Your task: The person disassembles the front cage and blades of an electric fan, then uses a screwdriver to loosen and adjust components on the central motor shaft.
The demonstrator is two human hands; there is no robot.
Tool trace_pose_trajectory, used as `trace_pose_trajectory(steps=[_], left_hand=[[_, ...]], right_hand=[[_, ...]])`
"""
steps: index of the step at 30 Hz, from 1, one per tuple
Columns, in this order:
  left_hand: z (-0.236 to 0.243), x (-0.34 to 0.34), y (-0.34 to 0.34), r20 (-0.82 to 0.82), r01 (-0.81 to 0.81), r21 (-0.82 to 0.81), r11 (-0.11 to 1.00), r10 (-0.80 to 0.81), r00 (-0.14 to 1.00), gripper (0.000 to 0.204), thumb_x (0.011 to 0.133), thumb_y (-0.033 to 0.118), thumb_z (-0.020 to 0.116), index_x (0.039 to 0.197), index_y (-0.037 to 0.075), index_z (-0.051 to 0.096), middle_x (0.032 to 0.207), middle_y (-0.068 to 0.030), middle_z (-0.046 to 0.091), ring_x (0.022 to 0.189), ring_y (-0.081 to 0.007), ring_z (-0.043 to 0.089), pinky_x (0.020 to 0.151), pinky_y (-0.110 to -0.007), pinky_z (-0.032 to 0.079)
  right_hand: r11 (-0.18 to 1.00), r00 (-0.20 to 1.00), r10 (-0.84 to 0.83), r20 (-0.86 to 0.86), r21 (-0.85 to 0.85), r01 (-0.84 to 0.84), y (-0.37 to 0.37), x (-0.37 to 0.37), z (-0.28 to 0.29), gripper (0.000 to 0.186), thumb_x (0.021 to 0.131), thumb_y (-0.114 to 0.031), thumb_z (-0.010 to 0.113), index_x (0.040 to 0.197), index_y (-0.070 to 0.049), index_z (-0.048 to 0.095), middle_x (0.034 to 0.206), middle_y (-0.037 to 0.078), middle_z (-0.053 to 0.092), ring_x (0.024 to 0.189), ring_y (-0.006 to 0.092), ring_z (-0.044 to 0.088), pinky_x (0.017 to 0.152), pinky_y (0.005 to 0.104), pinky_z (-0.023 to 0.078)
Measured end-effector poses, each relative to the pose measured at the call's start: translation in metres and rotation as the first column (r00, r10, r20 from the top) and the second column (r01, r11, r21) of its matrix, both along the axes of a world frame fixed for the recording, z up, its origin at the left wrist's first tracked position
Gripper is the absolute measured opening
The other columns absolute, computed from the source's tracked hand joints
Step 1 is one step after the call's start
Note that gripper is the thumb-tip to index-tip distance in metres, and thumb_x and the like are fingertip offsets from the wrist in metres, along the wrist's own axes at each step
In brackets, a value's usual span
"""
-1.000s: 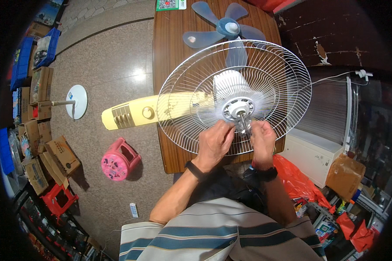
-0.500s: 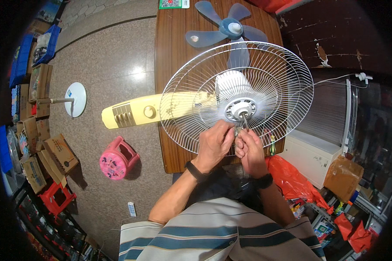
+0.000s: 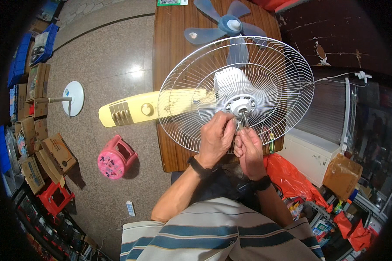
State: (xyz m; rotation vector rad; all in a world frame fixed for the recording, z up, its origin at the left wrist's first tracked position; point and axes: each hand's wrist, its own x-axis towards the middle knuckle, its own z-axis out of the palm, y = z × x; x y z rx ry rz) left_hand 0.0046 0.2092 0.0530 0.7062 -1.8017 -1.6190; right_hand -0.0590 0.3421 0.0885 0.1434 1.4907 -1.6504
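Note:
A yellow stand fan [image 3: 147, 108] lies with its column across the wooden table's edge. Its white motor housing [image 3: 231, 81] shows through the round wire guard [image 3: 178, 69], which faces up toward me. In the middle of the guard is a white hub [image 3: 239, 105] with a metal shaft. Just below the hub, my left hand [image 3: 215, 132] and my right hand [image 3: 249, 150] meet, thumbs and fingertips pinched together. A small, shiny piece shows between them, too small and covered to name. Beyond the guard, a blue fan blade [image 3: 229, 26] lies on the table.
The wooden table [image 3: 170, 48] carries the fan parts. On the floor to the left are a pink stool [image 3: 111, 164], a round white base with a pole [image 3: 73, 99] and a power strip [image 3: 130, 209]. Cardboard boxes [image 3: 59, 152] line the left; a red plastic bag [image 3: 292, 182] lies at the right.
The fan guard's far rim has shifted slightly away from me. My left hand has risen a little toward the hub; both hands stay pinched together.

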Motion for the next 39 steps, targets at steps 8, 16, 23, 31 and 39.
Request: trace_pose_trajectory(steps=[8,16,23,31,39], left_hand=[[-0.018,0.017,0.012,0.059,0.121,-0.07,0.99,-0.117,0.991,0.011,0.098,0.0,0.069,0.109,-0.002,0.071,0.085,-0.0123,0.067,0.072,-0.0213,0.067,0.065,-0.034,0.053],[-0.003,0.001,0.01,0.051,-0.003,0.389,0.921,-0.018,0.999,0.015,0.101,0.008,0.066,0.11,-0.002,0.073,0.086,-0.0188,0.072,0.072,-0.032,0.07,0.068,-0.04,0.055],[-0.009,-0.004,0.031,0.082,0.12,0.394,0.911,-0.165,0.983,0.017,0.102,0.014,0.068,0.105,-0.003,0.073,0.08,-0.0155,0.07,0.067,-0.0219,0.066,0.065,-0.035,0.052],[-0.005,-0.003,0.049,-0.018,0.222,0.445,0.868,-0.239,0.971,0.021,0.108,0.015,0.064,0.111,-0.004,0.072,0.081,-0.0037,0.065,0.072,-0.0075,0.054,0.064,-0.027,0.047],[-0.002,-0.003,0.047,0.06,0.261,0.446,0.856,-0.319,0.946,0.019,0.104,0.015,0.066,0.111,0.0,0.076,0.086,-0.0193,0.074,0.073,-0.0299,0.072,0.07,-0.036,0.055]], right_hand=[[0.999,1.0,-0.009,0.001,0.045,0.009,0.006,0.001,-0.005,0.016,0.114,-0.022,0.058,0.11,-0.006,0.06,0.082,-0.002,0.056,0.062,0.0044,0.044,0.056,0.0207,0.035],[0.982,0.98,0.094,-0.178,0.179,-0.062,0.012,0.003,-0.01,0.016,0.112,-0.019,0.061,0.105,-0.005,0.062,0.079,-0.005,0.054,0.063,0.0016,0.042,0.054,0.0205,0.033],[0.955,0.95,0.193,-0.246,0.267,-0.125,0.031,-0.02,0.0,0.013,0.109,-0.012,0.059,0.107,-0.003,0.069,0.083,-0.004,0.056,0.069,0.0049,0.045,0.063,0.0235,0.038],[0.923,0.856,0.354,-0.377,0.289,-0.254,0.014,-0.048,-0.001,0.029,0.113,-0.019,0.061,0.128,0.003,0.07,0.105,0.003,0.071,0.105,0.0107,0.064,0.097,0.0273,0.051],[0.993,0.974,0.074,-0.213,0.106,-0.052,-0.003,-0.061,0.003,0.028,0.112,-0.026,0.064,0.119,0.001,0.07,0.099,0.002,0.069,0.093,0.0086,0.061,0.086,0.0244,0.049]])
